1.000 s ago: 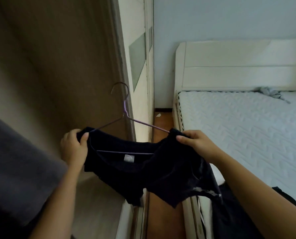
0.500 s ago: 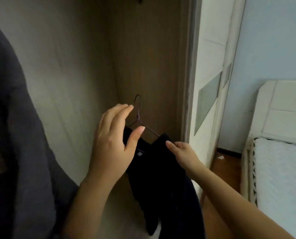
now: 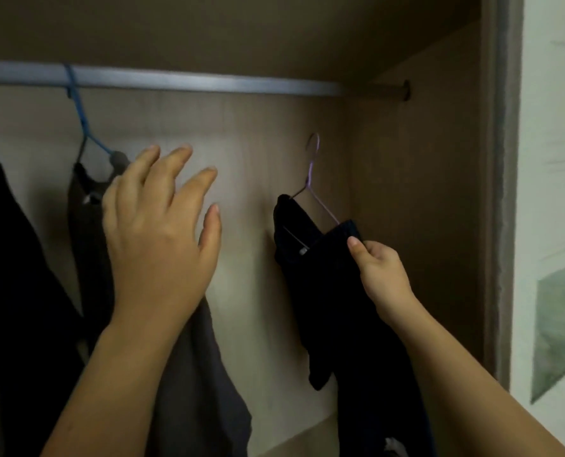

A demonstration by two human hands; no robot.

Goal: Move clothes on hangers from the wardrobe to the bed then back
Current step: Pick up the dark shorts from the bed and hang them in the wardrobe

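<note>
A black T-shirt (image 3: 320,278) hangs on a thin purple wire hanger (image 3: 313,166) inside the wardrobe, below the grey metal rail (image 3: 208,82). My right hand (image 3: 378,272) pinches the shirt's right shoulder over the hanger's end; the hook is free in the air, under the rail. My left hand (image 3: 157,232) is raised with fingers spread and holds nothing, in front of a dark grey garment (image 3: 195,374).
The dark grey garment hangs on a blue hanger (image 3: 83,127) from the rail. A black garment (image 3: 14,275) hangs at the far left. The wardrobe's side wall (image 3: 422,192) and the sliding door frame (image 3: 502,192) stand close on the right.
The view has swung up into the wardrobe, showing the rail. My right hand has lifted the shirt and hanger higher. My left hand stays off the shirt and has spread open to the left.
</note>
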